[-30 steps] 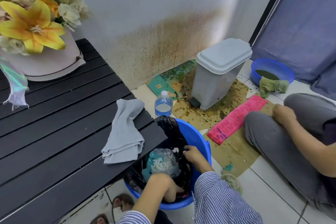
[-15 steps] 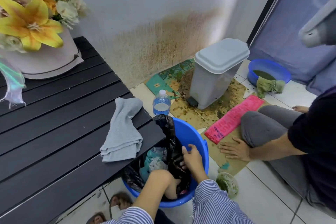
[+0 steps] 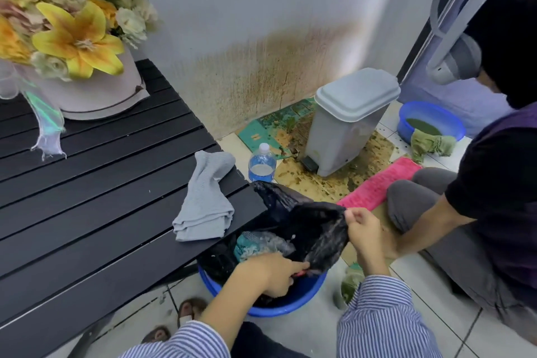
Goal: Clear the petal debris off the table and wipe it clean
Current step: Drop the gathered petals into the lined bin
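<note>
Both hands work at a black bin bag (image 3: pixel 316 229) that sits in a blue basin (image 3: pixel 290 302) on the floor, just beside the corner of the black slatted table (image 3: pixel 87 197). The right hand (image 3: pixel 363 229) pinches the bag's rim between thumb and fingers and holds it up. The left hand (image 3: pixel 270 273) reaches into the basin at the bag's lower edge; its fingertips are buried in the plastic, so I cannot tell whether they grip anything. Inside the bag a pale, crumpled mass (image 3: pixel 258 244) shows — petals or plastic, too blurred to say. A grey cloth (image 3: pixel 206 197) lies folded on the table near that corner, 1 end hanging toward the edge. A flower arrangement (image 3: pixel 72 38) stands at the table's far side, cut off by the frame. Tiny pale specks dot the slats. On the floor: a water bottle (image 3: pixel 261 166), partly behind the table, and a grey pedal bin (image 3: pixel 348 119). A 2nd person (image 3: pixel 479 183) sits at the right, half out of frame.
</note>
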`<state>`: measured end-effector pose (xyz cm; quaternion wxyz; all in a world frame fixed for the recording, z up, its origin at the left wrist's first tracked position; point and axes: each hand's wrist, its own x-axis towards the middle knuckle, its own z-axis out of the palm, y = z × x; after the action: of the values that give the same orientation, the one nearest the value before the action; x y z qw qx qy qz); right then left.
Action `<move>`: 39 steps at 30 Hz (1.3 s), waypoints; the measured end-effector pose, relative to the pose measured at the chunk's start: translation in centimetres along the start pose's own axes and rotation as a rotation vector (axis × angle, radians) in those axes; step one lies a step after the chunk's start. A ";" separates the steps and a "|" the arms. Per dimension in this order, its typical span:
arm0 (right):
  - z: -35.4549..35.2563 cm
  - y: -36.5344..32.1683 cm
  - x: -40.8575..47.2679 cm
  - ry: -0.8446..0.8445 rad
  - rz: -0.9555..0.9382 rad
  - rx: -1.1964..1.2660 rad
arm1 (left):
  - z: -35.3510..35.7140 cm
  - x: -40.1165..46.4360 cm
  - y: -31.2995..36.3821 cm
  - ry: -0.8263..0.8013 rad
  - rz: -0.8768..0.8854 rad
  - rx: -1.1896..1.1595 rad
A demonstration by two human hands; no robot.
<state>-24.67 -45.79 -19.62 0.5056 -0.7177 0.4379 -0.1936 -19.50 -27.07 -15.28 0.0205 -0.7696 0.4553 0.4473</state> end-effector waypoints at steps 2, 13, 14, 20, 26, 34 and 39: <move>-0.7 1.3 -0.5 0.079 0.066 0.108 | 0.6 -0.7 0.8 -0.001 0.044 0.051; 2.5 7.3 -5.1 0.133 0.317 0.302 | 5.3 -5.0 -5.0 -0.252 -0.146 -0.237; 2.3 7.6 -5.0 0.144 0.311 0.306 | 5.7 -5.0 -5.4 -0.256 -0.147 -0.253; 1.8 8.6 -4.9 0.180 0.287 0.249 | 9.1 -2.7 -5.0 -0.244 -0.075 0.070; 2.6 9.4 -4.0 0.146 0.260 0.029 | 11.0 -1.4 -5.9 -0.228 -0.129 0.149; 3.8 8.3 -1.3 0.125 0.450 0.117 | 9.9 -1.3 -5.9 -0.282 -0.123 0.229; 3.0 6.2 -1.9 0.224 0.305 0.045 | 7.2 -1.7 -3.7 -0.429 -0.191 0.213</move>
<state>-26.19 -43.24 -26.13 0.4930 -0.6057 0.5906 -0.2031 -21.98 -20.57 -19.82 0.2396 -0.6900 0.4102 0.5461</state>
